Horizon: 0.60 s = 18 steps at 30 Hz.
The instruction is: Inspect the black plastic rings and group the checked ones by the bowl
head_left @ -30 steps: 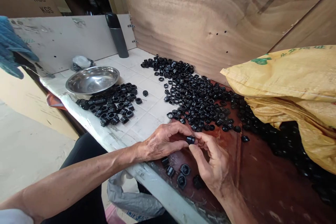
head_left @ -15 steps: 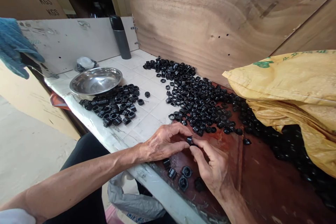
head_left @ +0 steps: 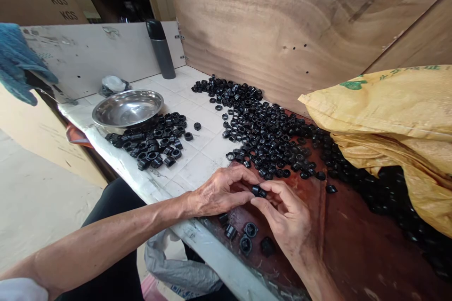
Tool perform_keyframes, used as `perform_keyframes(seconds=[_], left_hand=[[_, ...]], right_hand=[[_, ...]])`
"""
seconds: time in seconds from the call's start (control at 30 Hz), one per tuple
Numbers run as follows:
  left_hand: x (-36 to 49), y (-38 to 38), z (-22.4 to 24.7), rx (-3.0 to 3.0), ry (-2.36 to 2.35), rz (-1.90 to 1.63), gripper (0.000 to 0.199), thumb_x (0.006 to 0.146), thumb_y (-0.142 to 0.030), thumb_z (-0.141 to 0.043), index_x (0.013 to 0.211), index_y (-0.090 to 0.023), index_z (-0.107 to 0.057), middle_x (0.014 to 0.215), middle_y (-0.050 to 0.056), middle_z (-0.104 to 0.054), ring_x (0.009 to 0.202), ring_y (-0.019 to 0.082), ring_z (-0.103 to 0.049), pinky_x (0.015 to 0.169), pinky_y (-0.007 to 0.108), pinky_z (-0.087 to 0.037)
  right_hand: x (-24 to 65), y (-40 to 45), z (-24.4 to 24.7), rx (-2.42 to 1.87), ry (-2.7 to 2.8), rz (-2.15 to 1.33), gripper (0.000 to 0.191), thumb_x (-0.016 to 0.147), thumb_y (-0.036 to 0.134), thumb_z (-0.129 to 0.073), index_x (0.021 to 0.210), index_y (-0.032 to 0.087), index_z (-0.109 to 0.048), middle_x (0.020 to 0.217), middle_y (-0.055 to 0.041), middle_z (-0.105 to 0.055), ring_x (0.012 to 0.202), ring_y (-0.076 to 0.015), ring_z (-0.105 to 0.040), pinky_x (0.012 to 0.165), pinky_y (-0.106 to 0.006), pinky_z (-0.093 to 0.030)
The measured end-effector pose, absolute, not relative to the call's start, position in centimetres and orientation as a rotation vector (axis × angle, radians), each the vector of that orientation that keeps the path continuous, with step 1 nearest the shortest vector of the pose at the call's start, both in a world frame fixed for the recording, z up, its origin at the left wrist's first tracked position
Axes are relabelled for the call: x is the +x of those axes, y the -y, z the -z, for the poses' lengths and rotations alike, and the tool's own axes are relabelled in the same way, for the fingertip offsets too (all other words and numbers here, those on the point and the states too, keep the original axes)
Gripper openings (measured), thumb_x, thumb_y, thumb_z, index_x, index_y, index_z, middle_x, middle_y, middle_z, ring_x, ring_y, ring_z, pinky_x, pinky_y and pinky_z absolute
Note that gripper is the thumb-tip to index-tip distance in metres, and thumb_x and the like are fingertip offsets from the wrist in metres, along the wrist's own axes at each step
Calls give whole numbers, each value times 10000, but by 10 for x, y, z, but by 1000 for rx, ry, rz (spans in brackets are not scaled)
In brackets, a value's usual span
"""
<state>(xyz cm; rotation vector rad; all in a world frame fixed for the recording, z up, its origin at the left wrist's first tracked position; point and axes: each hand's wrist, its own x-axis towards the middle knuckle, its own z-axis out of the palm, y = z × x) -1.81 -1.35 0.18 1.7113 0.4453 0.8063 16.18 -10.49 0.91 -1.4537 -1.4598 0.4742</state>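
Note:
Between the fingertips of both hands is a small black ring-shaped plastic part (head_left: 259, 191). My left hand (head_left: 223, 191) pinches its left side with thumb and index finger. From the right, my right hand (head_left: 290, 214) grips the same part, also between thumb and fingers. Just below the hands lie several loose black caps (head_left: 246, 245), a couple showing their hollow insides. Beyond my fingers spreads a large pile of black rings (head_left: 268, 136). To the left, a second pile of black parts (head_left: 155, 146) sits in front of a steel bowl (head_left: 127, 109).
A dark flask (head_left: 163, 56) stands in the back corner by the wooden panel (head_left: 282, 19). On the right a yellow woven sack (head_left: 384, 103) lies with black parts at its mouth. A blue cloth (head_left: 21, 59) hangs at far left. The table's white front edge (head_left: 212, 247) runs beneath my left forearm.
My right thumb and index finger have shifted slightly on the black plastic part, which now shows more between the fingertips. The piles stay as they were.

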Motion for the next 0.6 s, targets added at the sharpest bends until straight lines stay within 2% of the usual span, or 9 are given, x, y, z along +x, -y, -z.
perform_keyframes(seconds=[0.13,0.3,0.43,0.6], left_hand=[[-17,14,3,1613,-470,-813,221,903,-220,-709,1120,-185,-685,1164,95,-685,1028,207,-708,890,329,-600],[-16,13,1,1637,-433,-827,205,938,-275,-688,1123,-187,-680,1160,98,-698,1060,212,-705,942,355,-589],[-18,10,-3,1873,-389,-883,224,942,-239,-678,1159,-185,-674,1130,102,-719,1090,219,-683,996,380,-551],[-18,10,-6,1886,-358,-883,214,968,-253,-654,1169,-179,-667,1129,107,-728,1082,212,-691,984,367,-555]], right_hand=[[165,107,-9,-1409,1546,-465,187,956,257,-628,1101,242,-744,1093,-72,-744,998,-220,-724,849,-312,-616],[166,108,-7,-1482,1406,-563,190,929,299,-683,1105,229,-704,958,-49,-760,816,-195,-745,712,-274,-629],[164,107,-10,-1442,1534,-471,134,965,268,-629,1040,236,-735,1021,-53,-756,924,-195,-737,781,-268,-614],[164,107,-4,-1477,1541,-378,192,971,277,-644,1151,222,-683,999,-61,-772,853,-190,-756,758,-278,-620]])
